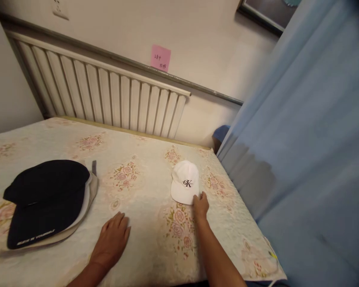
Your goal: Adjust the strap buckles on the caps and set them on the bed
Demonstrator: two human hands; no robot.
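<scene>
A white cap [184, 181] with a black logo lies on the flowered bed cover [143, 187], right of centre. My right hand [200, 205] reaches to its brim, fingers curled and pinching the brim's near right edge. My left hand [113, 237] rests flat on the cover with its fingers stretched out, holding nothing. A stack of caps lies at the left, with a black cap [44, 199] on top and pale caps [88, 195] under it. The left hand is a short way right of that stack.
A white slatted radiator [107, 93] runs along the wall behind the bed. A pink sticky note [160, 57] is on the wall above it. A blue curtain [311, 151] hangs close along the bed's right edge.
</scene>
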